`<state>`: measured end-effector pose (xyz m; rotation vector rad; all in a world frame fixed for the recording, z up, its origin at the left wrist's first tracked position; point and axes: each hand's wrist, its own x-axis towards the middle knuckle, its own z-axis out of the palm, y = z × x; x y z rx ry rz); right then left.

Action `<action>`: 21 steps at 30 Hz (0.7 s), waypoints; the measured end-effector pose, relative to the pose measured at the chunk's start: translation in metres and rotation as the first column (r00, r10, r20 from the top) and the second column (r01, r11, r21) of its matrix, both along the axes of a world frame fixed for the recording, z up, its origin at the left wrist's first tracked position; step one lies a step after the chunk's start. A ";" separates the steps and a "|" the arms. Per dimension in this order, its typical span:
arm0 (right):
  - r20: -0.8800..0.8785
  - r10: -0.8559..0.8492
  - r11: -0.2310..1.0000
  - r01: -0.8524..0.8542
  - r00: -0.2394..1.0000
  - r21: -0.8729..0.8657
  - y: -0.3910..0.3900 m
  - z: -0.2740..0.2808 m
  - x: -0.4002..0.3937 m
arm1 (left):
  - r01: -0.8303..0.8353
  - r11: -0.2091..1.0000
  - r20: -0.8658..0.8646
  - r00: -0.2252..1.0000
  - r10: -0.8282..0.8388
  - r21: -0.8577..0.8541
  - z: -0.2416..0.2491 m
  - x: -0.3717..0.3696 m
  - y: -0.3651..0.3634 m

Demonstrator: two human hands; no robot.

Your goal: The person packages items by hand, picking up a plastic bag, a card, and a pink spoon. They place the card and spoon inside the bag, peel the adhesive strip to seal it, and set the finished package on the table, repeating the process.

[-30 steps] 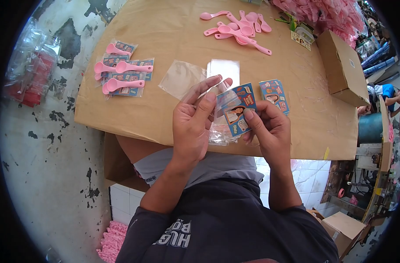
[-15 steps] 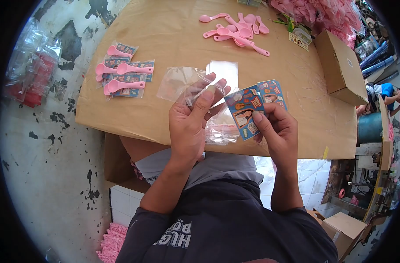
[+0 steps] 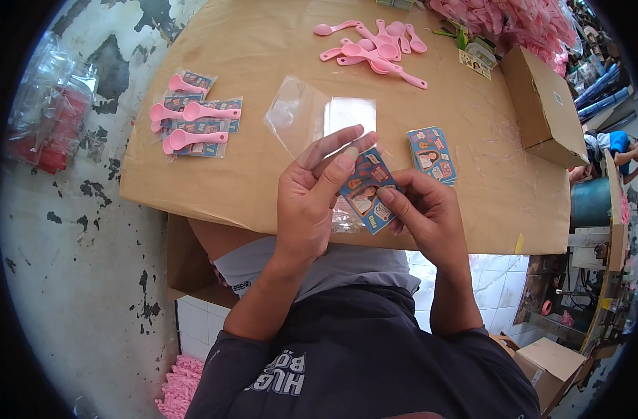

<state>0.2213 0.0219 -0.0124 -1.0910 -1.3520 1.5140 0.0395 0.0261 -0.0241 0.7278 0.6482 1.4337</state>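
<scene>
A clear plastic bag (image 3: 289, 115) is pinched between the thumb and fingers of my left hand (image 3: 310, 192), its far end sticking out past the fingertips. My right hand (image 3: 431, 213) grips a blue printed card (image 3: 364, 192) by its right edge. The card's upper left part overlaps the left fingertips and the bag's near end. Just beyond my right hand lies a stack of matching cards (image 3: 431, 153). Behind my left fingers, a pile of clear bags (image 3: 354, 115) rests on the table, partly hidden by both hands.
Pink spoons (image 3: 206, 112) lie on bagged cards at the left of the brown-covered table (image 3: 277, 42). A heap of pink spoons (image 3: 375, 56) is at the far side. At the right stands a cardboard box (image 3: 542, 105), with bagged pink items (image 3: 508, 24) behind it. A person (image 3: 616, 146) is at the far right.
My right hand has brought the card left, away from the card stack and up against the left fingers. My left hand has shifted slightly right, and the bag has swung more upright.
</scene>
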 end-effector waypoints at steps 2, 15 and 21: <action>0.039 0.028 1.000 -0.028 0.999 0.010 0.004 0.001 0.004 | 0.032 0.999 -0.012 0.999 -0.032 0.001 -0.003 0.000 0.001; -0.129 -0.037 0.999 0.035 0.991 -0.024 0.005 0.000 0.000 | 0.058 0.998 -0.084 0.995 -0.057 0.006 0.001 0.001 0.002; -0.180 -0.072 0.994 0.085 0.981 0.064 0.005 -0.004 -0.008 | 0.111 0.994 -0.096 0.989 -0.110 0.008 0.000 0.008 -0.006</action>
